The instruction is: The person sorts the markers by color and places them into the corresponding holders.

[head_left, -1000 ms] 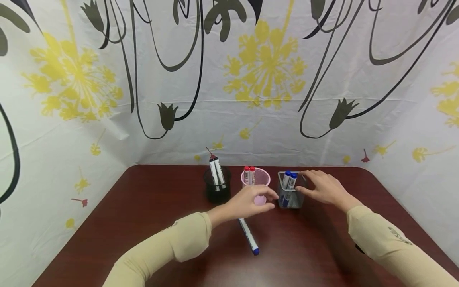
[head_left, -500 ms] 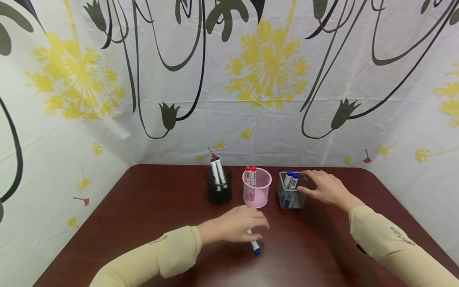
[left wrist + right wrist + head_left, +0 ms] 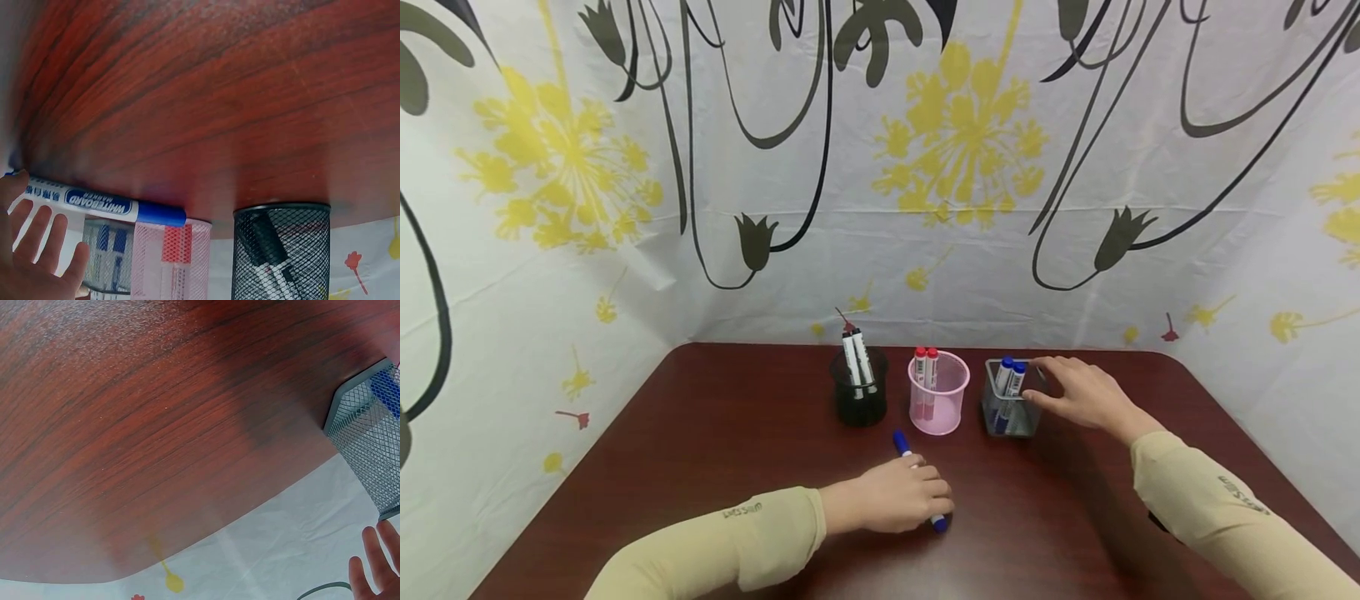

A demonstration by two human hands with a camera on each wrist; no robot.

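A blue-capped whiteboard marker (image 3: 901, 442) lies on the table under my left hand (image 3: 898, 496), both its blue ends showing past the hand. From the left wrist, the thumb overlaps the marker (image 3: 100, 203) near one end, with the fingertips close along its other side. My right hand (image 3: 1086, 396) rests thumb and fingertips at the rim of a grey mesh pen holder (image 3: 1011, 417), which contains two blue markers (image 3: 1013, 379). In the right wrist view, fairly straight fingers (image 3: 375, 550) meet the edge of that holder (image 3: 369, 444).
Left of the grey holder stands a pink mesh cup (image 3: 951, 400) with two red-capped markers (image 3: 931, 371). Farther left, a black mesh cup (image 3: 859, 408) contains two black-capped markers (image 3: 857, 354). A patterned white cloth (image 3: 850, 167) hangs behind the dark wooden table (image 3: 737, 417).
My left hand has come back from in front of the pink cup and lowered onto the marker, its fingers closing over it. The right hand stays at the grey holder.
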